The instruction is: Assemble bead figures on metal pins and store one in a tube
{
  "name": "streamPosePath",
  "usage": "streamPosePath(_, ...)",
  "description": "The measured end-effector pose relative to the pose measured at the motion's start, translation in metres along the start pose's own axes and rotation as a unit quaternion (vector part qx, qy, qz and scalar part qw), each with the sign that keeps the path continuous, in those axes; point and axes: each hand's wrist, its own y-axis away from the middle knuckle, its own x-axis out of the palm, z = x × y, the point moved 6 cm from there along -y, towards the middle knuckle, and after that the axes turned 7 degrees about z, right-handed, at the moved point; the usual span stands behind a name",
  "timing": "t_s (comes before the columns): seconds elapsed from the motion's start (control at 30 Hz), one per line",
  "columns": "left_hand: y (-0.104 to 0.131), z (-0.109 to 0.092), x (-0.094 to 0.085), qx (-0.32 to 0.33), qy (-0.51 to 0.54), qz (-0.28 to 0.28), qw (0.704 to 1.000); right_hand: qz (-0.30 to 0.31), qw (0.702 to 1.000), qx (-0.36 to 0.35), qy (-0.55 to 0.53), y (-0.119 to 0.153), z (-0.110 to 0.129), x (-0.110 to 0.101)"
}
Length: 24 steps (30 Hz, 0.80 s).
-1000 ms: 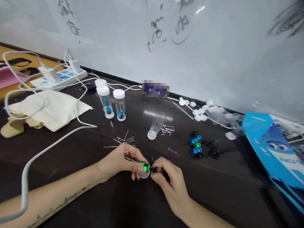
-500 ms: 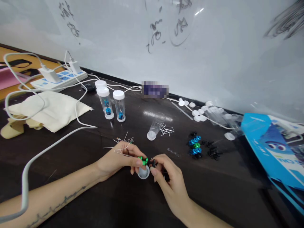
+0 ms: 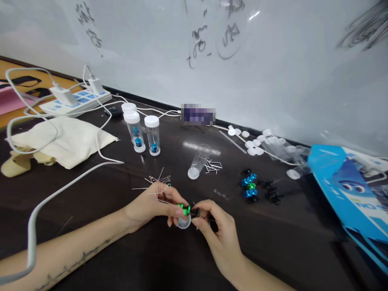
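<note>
Between the thumb and fingers of my left hand point(image 3: 154, 206) is a small shiny green spool-like part point(image 3: 184, 209). A thin bent wire point(image 3: 157, 199) with a small loop at its end also passes by that hand's fingers. My right hand point(image 3: 220, 230) pinches a small black piece point(image 3: 197, 212) at the right side of the green part. The two pieces are in line and very close; whether they touch is hard to tell. Just below them a round white cap point(image 3: 183, 223) with small bits in it lies on the dark table, partly covered by my left fingers.
Clear tubes with white caps point(image 3: 152, 121) stand at the back left. A tilted tube point(image 3: 198, 161) lies by bent metal pins point(image 3: 214, 165). Blue, green and black parts point(image 3: 250, 186) lie right, near a blue bag point(image 3: 339, 186). A white cable point(image 3: 54, 198) crosses the left side.
Both hands keep their grips and have barely shifted. The green part and the black piece sit slightly lower and to the right, and the green part has turned a little.
</note>
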Motion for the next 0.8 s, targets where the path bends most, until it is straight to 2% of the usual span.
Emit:
streamPosePath(0.2,-0.0006,0.0005,-0.0019,0.001,-0.006,-0.001,1.000,-0.019,0.999,-0.046,-0.009,-0.0014,0.0038,-0.0009)
streamPosePath(0.47,-0.0002,0.0013,0.0017,-0.004,0.001,0.007,1.000,0.028,1.000,-0.014,-0.001,-0.0008,0.0036,0.0008)
streamPosePath(0.67,-0.0002,0.0007,-0.0014,0.005,-0.008,0.001,1.000,-0.014,0.999,-0.039,-0.014,-0.0017,0.0027,-0.0013)
streamPosePath(0.8,-0.0001,0.0009,0.0008,-0.001,0.001,0.004,1.000,0.016,1.000,-0.019,-0.018,-0.0011,0.0019,0.0010)
